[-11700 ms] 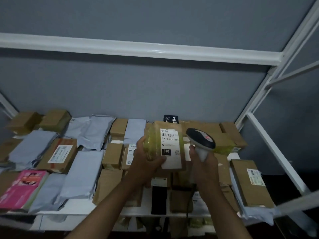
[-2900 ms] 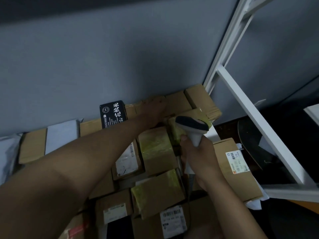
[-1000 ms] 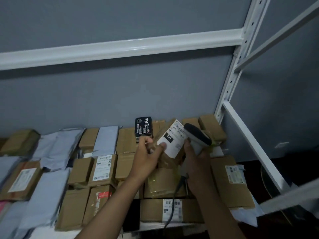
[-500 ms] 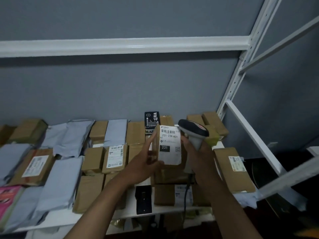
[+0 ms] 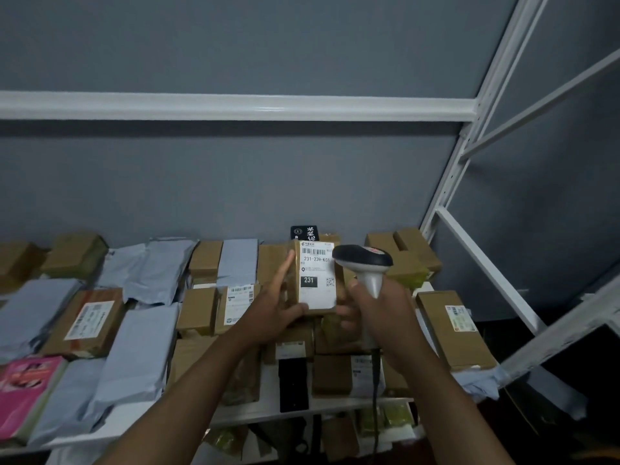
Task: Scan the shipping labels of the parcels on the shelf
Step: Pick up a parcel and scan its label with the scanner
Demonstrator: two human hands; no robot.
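Grey wall behind white shelf (image 5: pixel 335 406) crowded with parcels. Left hand (image 5: pixel 273 318) grasps small brown parcel (image 5: pixel 315 280) above shelf's right half, label up; likely light, stiff; hold edges. Right hand (image 5: pixel 380 308) clenches scanner (image 5: pixel 364 263).

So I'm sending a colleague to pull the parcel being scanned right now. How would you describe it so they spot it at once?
Look at the white shelf crowded with brown boxes and grey mailers, toward its right end. There the left hand holds a small brown parcel upright above the pile, beside the scanner in the right hand. Its white label reads 231-239-K01, with 231 in a black block.
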